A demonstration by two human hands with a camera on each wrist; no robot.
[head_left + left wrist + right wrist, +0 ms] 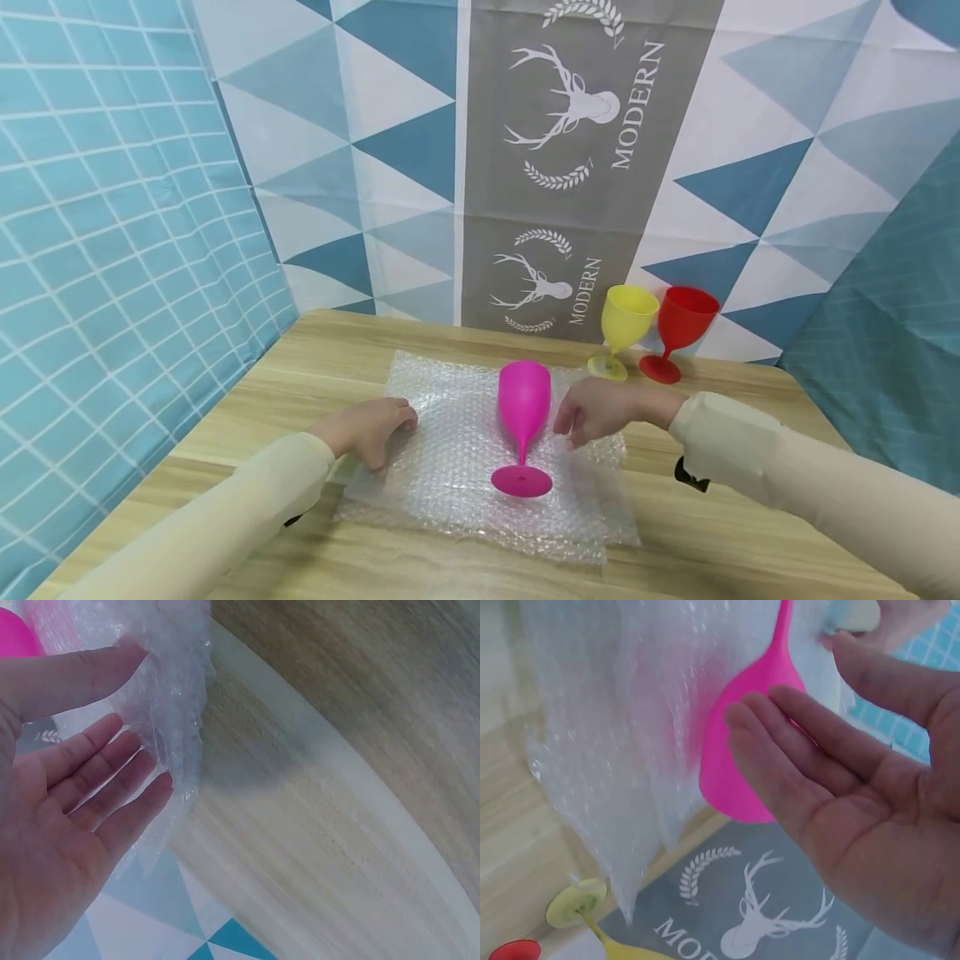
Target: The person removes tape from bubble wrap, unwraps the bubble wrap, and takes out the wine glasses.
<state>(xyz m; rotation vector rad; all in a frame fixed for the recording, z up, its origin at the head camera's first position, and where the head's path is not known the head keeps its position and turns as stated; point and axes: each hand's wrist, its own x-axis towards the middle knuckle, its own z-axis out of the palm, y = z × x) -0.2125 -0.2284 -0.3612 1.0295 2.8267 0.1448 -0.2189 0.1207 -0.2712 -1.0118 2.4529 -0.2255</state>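
A pink plastic goblet (524, 404) lies on its side on a sheet of bubble wrap (450, 454), its foot toward me. To its left, my left hand (372, 429) is at the wrap's left edge; in the left wrist view its fingers are loosely bent, with the thumb apart from them beside the wrap (176, 697). My right hand (596, 408) is just right of the goblet, over the wrap. In the right wrist view its fingers (780, 761) are fairly straight, in front of the goblet's bowl (727, 765), and nothing is in its palm.
A yellow goblet (627, 321) and a red goblet (684, 321) stand upright at the back right of the wooden table (300, 367). Behind them hangs a patterned cloth (405, 167), and a blue checked cloth (112, 250) borders the left side.
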